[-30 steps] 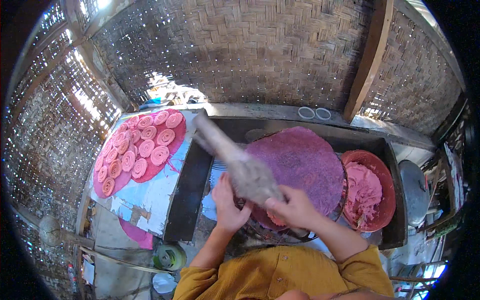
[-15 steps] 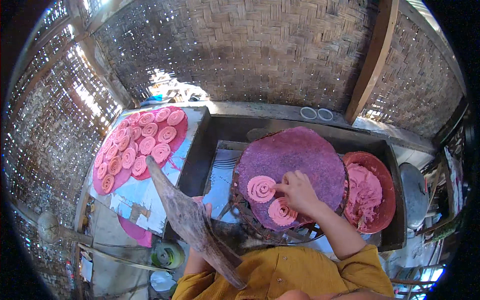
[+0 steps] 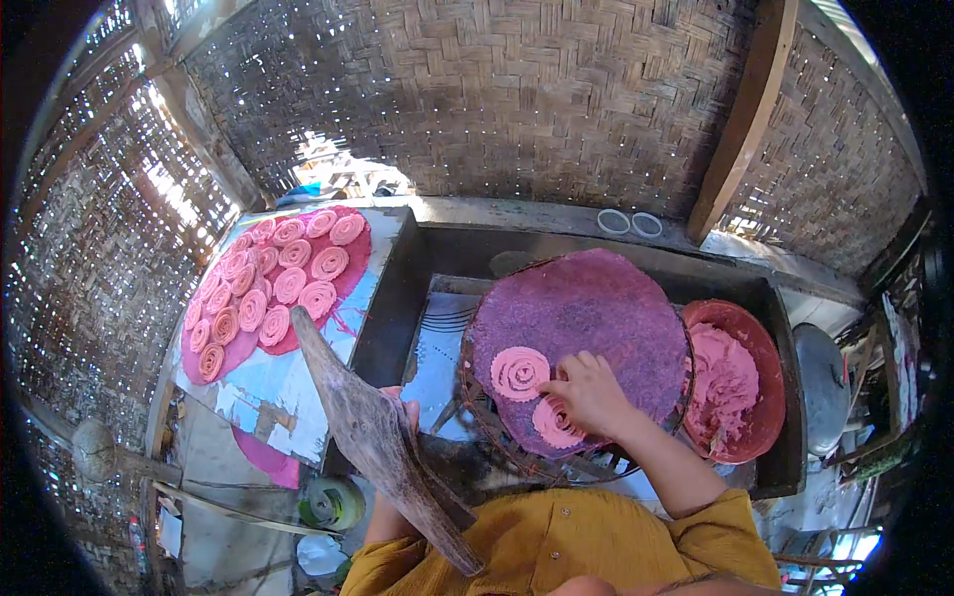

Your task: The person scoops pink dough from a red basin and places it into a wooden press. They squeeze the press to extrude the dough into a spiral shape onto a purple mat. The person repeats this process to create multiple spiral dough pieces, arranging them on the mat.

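Two pink ridged dough coils lie on a round purple cloth stretched over a hoop. One coil is left of my right hand; the other coil lies just below it. My right hand's thumb and fingertips are pinched together at the lower coil's upper edge, close to the gap between the coils. A long, weathered wooden piece slants up in front of my left forearm. Only a little of my left hand shows beside this wood; its fingers are mostly hidden.
Many more pink coils sit on a pink cloth atop a worn board at left. A red basin of pink dough stands at right, beside a dark metal lid. Two white rings rest on the ledge below the woven wall.
My right hand has moved slightly down, from the upper coil's right edge toward the top of the lower coil. The left arm stays behind the wood.
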`<move>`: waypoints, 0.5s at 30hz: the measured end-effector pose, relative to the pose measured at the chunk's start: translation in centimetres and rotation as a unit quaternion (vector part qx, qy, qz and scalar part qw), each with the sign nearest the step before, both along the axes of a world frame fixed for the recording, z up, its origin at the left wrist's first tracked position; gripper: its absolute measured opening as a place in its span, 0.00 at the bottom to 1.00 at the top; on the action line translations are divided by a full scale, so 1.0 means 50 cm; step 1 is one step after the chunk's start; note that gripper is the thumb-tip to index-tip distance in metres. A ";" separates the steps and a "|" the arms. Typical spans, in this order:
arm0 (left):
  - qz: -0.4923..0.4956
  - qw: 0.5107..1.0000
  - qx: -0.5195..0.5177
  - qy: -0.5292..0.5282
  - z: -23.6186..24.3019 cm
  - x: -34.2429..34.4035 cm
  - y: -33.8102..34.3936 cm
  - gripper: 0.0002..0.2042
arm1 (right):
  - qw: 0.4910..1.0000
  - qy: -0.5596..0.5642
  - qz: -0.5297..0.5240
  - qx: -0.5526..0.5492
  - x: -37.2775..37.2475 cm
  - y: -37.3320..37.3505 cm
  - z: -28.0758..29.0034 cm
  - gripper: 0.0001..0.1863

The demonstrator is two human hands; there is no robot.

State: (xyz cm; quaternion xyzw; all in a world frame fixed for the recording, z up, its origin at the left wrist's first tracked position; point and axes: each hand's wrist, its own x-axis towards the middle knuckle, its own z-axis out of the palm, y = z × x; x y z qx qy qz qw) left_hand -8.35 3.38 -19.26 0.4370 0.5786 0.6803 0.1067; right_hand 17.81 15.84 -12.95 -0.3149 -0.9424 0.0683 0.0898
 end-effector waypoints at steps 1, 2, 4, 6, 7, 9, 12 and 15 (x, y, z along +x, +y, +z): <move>-0.120 0.976 0.059 -0.170 -0.023 -0.028 -0.009 0.14 | 1.000 0.004 0.004 -0.007 -0.001 -0.001 0.002 0.15; -0.235 0.906 0.116 -0.332 -0.040 -0.052 -0.013 0.14 | 1.000 0.007 0.006 -0.014 -0.002 -0.003 0.006 0.15; -0.266 0.904 0.121 -0.312 -0.075 -0.082 -0.034 0.16 | 1.000 0.004 0.026 -0.017 -0.014 -0.005 0.009 0.15; -0.361 0.870 0.120 -0.313 -0.098 -0.116 -0.014 0.18 | 1.000 -0.003 0.017 -0.003 -0.015 -0.009 0.011 0.15; -0.419 0.840 0.120 -0.322 -0.087 -0.124 -0.006 0.18 | 1.000 -0.005 0.018 -0.007 -0.019 -0.010 0.011 0.15; -0.363 0.907 0.009 -0.212 -0.075 -0.112 -0.002 0.19 | 1.000 -0.007 0.020 -0.015 -0.029 -0.011 0.012 0.15; -0.280 0.946 -0.128 -0.105 -0.068 -0.084 -0.005 0.19 | 0.999 0.044 0.026 -0.018 -0.058 -0.001 0.020 0.15; -0.575 0.688 -0.057 -0.439 -0.211 -0.237 0.003 0.19 | 0.999 0.028 0.045 -0.001 -0.094 0.005 0.007 0.15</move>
